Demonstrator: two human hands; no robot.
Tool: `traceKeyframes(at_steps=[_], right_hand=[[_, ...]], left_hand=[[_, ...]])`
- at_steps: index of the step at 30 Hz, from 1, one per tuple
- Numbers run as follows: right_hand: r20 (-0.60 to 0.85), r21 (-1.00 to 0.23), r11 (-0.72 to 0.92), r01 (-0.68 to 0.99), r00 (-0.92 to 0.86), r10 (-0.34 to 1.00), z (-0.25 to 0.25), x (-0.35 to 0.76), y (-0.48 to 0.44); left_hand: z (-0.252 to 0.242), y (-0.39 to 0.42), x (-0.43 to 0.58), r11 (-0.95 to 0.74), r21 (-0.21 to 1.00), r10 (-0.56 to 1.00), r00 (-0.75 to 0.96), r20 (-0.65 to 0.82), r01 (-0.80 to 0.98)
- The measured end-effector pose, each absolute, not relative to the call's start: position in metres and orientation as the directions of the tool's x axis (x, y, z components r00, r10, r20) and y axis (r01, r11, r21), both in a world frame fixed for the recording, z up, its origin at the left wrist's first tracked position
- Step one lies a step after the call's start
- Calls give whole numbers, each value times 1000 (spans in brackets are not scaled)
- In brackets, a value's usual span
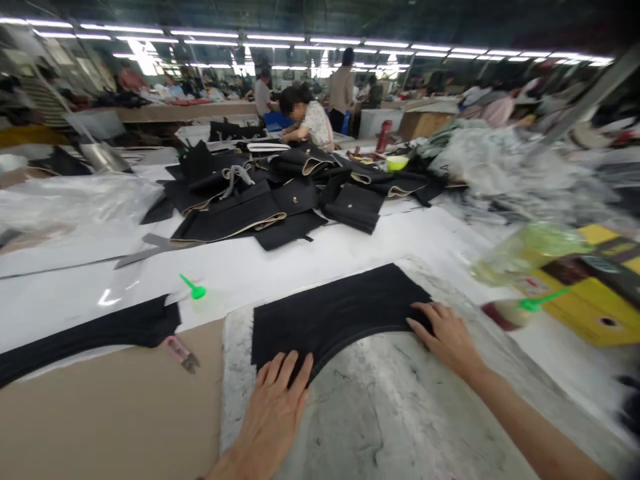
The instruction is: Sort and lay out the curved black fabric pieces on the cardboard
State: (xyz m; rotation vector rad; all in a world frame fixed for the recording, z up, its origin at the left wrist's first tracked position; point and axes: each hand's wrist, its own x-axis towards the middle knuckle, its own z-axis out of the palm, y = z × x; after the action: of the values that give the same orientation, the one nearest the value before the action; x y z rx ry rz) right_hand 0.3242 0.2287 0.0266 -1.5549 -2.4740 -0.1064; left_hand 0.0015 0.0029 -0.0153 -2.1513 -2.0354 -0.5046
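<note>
A curved black fabric piece (330, 310) lies flat on a pale, stained board (370, 413). My left hand (275, 407) rests on its lower left corner, fingers stretched out over the cloth. At the right end of the same piece, my right hand (445, 333) presses with its fingertips, thumb and fingers apart. Left of the board another dark fabric piece (100, 333) lies beside pink thread snips (181, 353). Close above the snips stands a small bottle with a green nozzle (197, 291).
Black cut pieces (280, 193) are heaped across the white table (390, 243). On the right are a yellow box (600, 293), a green-tinted plastic bottle (530, 250), another green-nozzled bottle (510, 312) and crumpled clear plastic (510, 167). Brown board (125, 413) lies at left. A person (315, 120) bends over work beyond.
</note>
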Motion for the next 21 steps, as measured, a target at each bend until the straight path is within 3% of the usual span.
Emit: traceKeyframes(at_steps=[6, 12, 21], right_hand=[[258, -40, 398, 916, -375, 890, 28, 327, 222], [310, -21, 364, 931, -340, 888, 25, 327, 215], [270, 73, 341, 937, -348, 898, 27, 327, 218]], left_hand=[[-30, 11, -4, -41, 165, 892, -38, 451, 986], [-41, 8, -12, -7, 130, 899, -51, 434, 992], [-34, 4, -4, 43, 76, 919, -69, 388, 996]])
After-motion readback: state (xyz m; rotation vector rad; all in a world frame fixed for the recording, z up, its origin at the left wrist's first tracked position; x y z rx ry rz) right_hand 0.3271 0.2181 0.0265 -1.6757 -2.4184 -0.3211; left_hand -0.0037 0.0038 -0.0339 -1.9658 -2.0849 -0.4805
